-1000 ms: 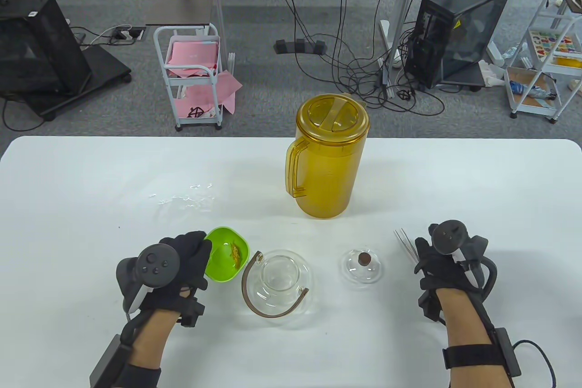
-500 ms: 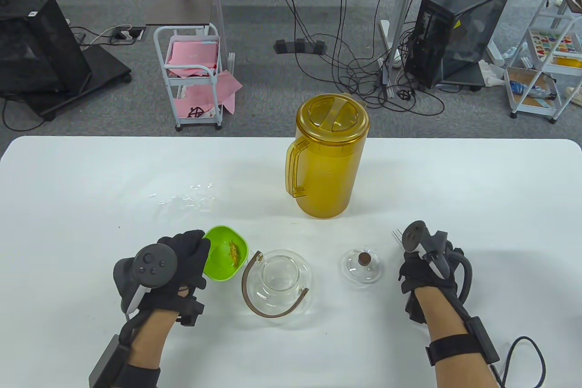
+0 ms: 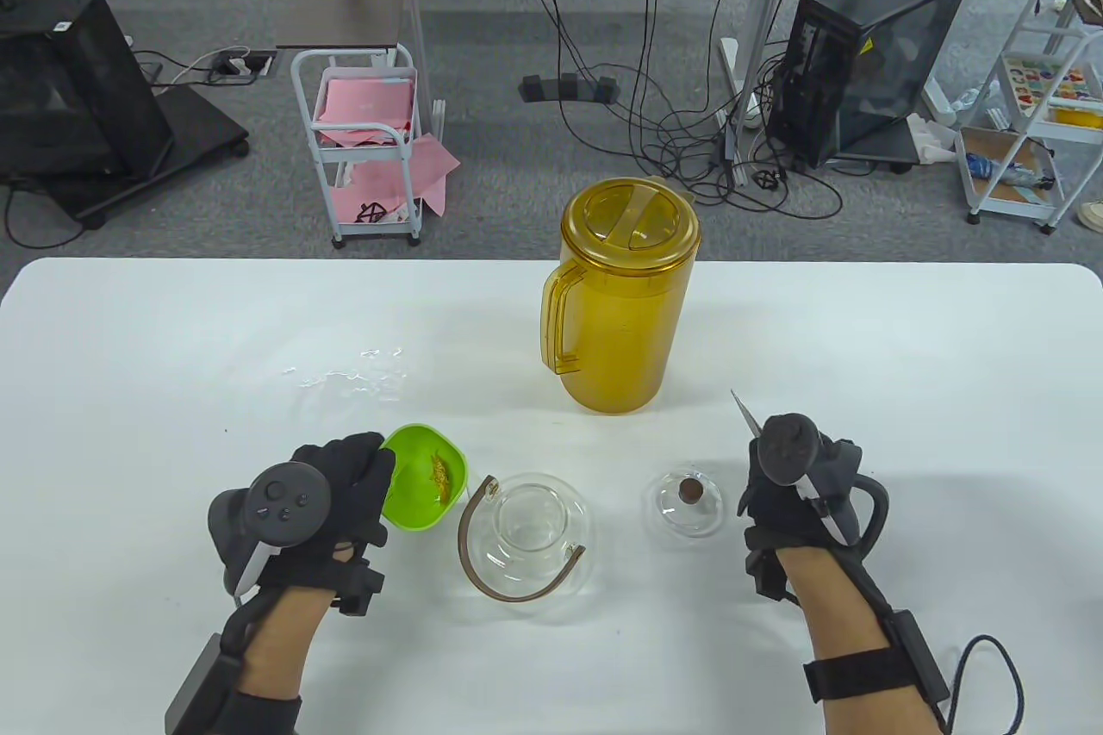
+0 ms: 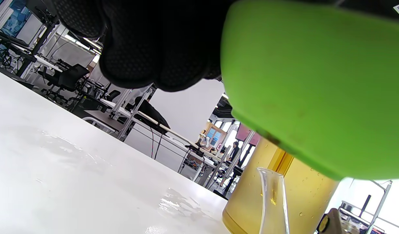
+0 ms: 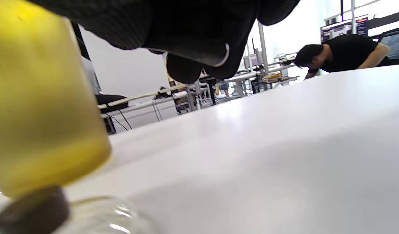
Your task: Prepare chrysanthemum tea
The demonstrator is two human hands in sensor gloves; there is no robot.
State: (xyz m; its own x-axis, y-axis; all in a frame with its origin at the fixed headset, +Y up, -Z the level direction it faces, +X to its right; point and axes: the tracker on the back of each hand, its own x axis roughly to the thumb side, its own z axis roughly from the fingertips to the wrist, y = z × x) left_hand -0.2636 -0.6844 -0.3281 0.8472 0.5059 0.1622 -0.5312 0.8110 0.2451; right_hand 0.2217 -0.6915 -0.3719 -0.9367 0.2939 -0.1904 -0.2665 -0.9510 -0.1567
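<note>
The left hand (image 3: 332, 494) grips the small green plastic bowl (image 3: 424, 478) of dried chrysanthemum, tilted beside the open glass teapot (image 3: 527, 535) on the bench; the right hand (image 3: 788, 494) pinches slim metal tweezers (image 3: 744, 414) — next, I'd judge, flowers go into the pot.

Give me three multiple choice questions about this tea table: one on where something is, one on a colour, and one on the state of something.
1. Where does the glass lid lie?
A. on the teapot
B. on the table, right of the teapot
C. on the pitcher

2. What colour is the bowl that the left hand holds?
A. green
B. red
C. white

3. How is the glass teapot now?
A. closed with its lid
B. tipped on its side
C. open, upright, lid off

Answers: 1 B, the lid with its dark knob sits on the white table between teapot and right hand. 2 A, both table and left wrist views show bright green. 3 C, its mouth is uncovered and its handle folded down.
</note>
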